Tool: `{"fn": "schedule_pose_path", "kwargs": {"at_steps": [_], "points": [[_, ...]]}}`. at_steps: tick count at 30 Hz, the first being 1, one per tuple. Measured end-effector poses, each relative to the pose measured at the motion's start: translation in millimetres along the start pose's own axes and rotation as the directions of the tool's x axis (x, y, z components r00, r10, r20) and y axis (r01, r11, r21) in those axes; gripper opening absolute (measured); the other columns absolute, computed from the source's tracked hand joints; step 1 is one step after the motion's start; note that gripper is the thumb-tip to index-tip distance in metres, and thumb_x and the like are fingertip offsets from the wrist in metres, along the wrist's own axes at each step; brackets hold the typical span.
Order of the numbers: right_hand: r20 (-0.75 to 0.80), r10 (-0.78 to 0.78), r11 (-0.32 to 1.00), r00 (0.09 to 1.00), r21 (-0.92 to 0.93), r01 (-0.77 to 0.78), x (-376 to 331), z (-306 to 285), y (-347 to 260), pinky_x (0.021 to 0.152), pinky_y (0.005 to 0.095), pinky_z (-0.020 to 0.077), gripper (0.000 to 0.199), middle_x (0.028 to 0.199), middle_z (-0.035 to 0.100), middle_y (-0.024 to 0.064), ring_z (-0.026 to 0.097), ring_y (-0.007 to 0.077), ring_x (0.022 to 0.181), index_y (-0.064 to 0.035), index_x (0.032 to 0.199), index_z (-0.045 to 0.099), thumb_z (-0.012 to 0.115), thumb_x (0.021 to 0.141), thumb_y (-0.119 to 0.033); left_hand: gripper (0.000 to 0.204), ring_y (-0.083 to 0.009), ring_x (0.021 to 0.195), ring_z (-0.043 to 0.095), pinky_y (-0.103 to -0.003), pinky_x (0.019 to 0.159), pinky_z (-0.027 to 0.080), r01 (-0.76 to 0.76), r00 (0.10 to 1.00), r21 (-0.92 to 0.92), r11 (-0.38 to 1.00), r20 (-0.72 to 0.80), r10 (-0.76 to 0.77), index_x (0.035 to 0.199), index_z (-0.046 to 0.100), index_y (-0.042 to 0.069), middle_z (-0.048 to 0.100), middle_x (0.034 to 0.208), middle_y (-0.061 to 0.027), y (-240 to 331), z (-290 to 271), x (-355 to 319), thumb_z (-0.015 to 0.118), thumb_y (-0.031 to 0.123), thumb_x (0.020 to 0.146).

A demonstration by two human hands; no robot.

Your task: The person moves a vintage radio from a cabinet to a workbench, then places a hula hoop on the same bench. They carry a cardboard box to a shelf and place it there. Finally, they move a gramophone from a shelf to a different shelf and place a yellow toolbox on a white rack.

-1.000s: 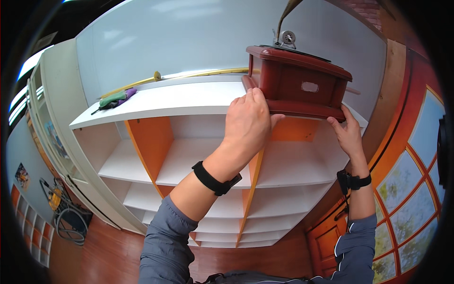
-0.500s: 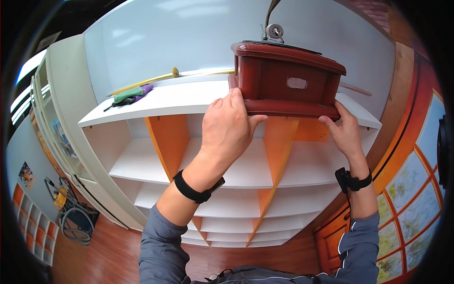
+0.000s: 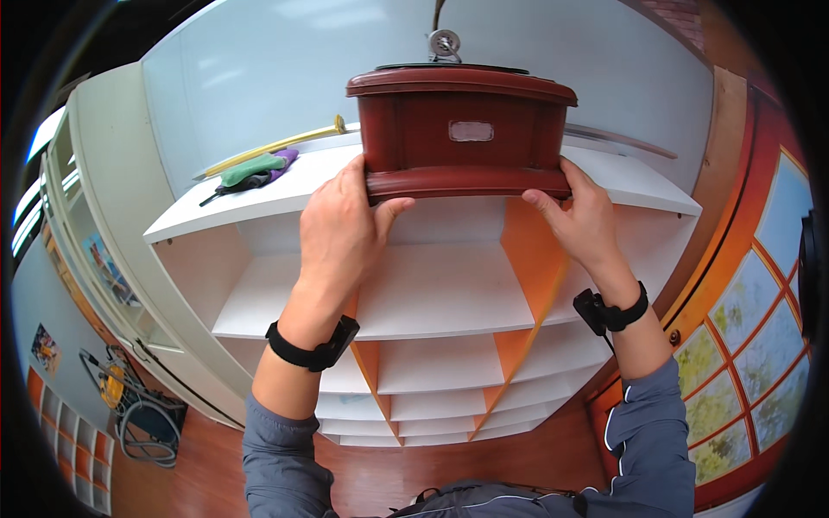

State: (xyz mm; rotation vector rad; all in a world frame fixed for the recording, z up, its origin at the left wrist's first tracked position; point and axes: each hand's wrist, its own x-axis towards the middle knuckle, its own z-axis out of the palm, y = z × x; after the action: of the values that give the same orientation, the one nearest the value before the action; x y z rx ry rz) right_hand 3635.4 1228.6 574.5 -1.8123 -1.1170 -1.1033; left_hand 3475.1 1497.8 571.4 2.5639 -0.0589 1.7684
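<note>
A dark red-brown gramophone (image 3: 462,142) stands at the top front of a white shelf unit, its boxy base facing me. A round metal sound box (image 3: 445,43) sits over the dark turntable, and the part rising above it runs out of the picture. My left hand (image 3: 341,224) is closed on the lower left corner of the base, thumb along the bottom edge. At the lower right corner my right hand (image 3: 583,211) grips likewise, thumb in front. Both hands' fingers are partly hidden at the sides. Whether the base rests fully on the shelf top I cannot tell.
The white shelf unit (image 3: 440,285) has orange dividers. Left on its top lie folded green and purple umbrellas (image 3: 250,173) and a yellow rod (image 3: 276,148); a thin rod (image 3: 622,141) lies right. A cabinet (image 3: 117,173) stands left, an orange windowed door (image 3: 734,363) right.
The gramophone has moved left along the shelf top and turned so its front faces me squarely. Both my hands have moved left with it, keeping their grip.
</note>
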Motion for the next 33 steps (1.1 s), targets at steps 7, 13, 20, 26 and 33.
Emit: {"fn": "schedule_pose_path", "kwargs": {"at_steps": [7,13,20,26,33], "points": [[-0.11,-0.095,0.991,0.989,-0.109,0.083,-10.1,20.4,1.2,0.087,0.045,0.052,0.07,0.106,0.069,0.0221,0.065,0.0396,0.099,0.0058,0.122,0.058,0.07,0.09,-0.056,0.059,-0.0358,0.093,0.066,-0.042,0.082,0.053,-0.072,0.991,-0.025,0.997,-0.117,0.069,0.129,0.057,-0.004,0.07,0.101,-0.0191,-19.1,7.1,-12.1,0.077,0.034,0.089],[-0.126,-0.085,0.981,0.988,-0.187,0.06,-12.0,27.1,2.7,0.097,0.0498,0.0464,0.074,0.116,0.064,0.0239,0.059,0.0423,0.11,0.0054,0.128,0.051,0.064,0.093,-0.059,0.056,-0.0378,0.095,0.065,-0.046,0.09,0.051,-0.062,0.984,-0.076,0.995,-0.169,0.048,0.13,0.054,-0.008,0.068,0.096,-0.0206,-18.1,5.4,-13.5,0.069,0.033,0.095],[-0.12,-0.054,0.978,0.991,-0.209,0.028,-16.7,23.0,-3.1,0.099,0.0497,0.0456,0.072,0.12,0.062,0.0237,0.057,0.0421,0.113,0.0057,0.129,0.049,0.067,0.093,-0.054,0.054,-0.0365,0.096,0.065,-0.045,0.09,0.051,-0.047,0.986,-0.072,0.996,-0.163,0.035,0.13,0.054,-0.007,0.069,0.101,-0.0206,-18.2,2.6,-16.1,0.07,0.029,0.093],[-0.087,-0.001,0.967,0.996,-0.253,-0.021,-20.7,13.8,-7.3,0.106,0.0506,0.0412,0.075,0.128,0.059,0.0263,0.054,0.0428,0.12,0.007,0.136,0.044,0.066,0.094,-0.051,0.06,-0.0408,0.114,0.061,-0.049,0.108,0.042,0.03,0.994,-0.06,0.998,-0.101,-0.036,0.135,0.05,-0.008,0.065,0.122,-0.0257,-4.2,-5.3,-17.1,0.069,0.03,0.094],[-0.211,-0.161,0.965,0.964,-0.238,0.109,-68.5,20.2,-32.4,0.113,0.0535,0.035,0.066,0.145,0.046,0.0283,0.048,0.0453,0.129,0.0057,0.144,0.04,0.066,0.093,-0.026,0.057,-0.0402,0.135,0.048,-0.051,0.116,0.036,0.061,0.994,0.081,0.995,-0.094,-0.053,0.139,0.047,-0.005,0.052,0.143,-0.0239,37.1,-41.1,-99.5,0.069,0.016,0.09]]}}
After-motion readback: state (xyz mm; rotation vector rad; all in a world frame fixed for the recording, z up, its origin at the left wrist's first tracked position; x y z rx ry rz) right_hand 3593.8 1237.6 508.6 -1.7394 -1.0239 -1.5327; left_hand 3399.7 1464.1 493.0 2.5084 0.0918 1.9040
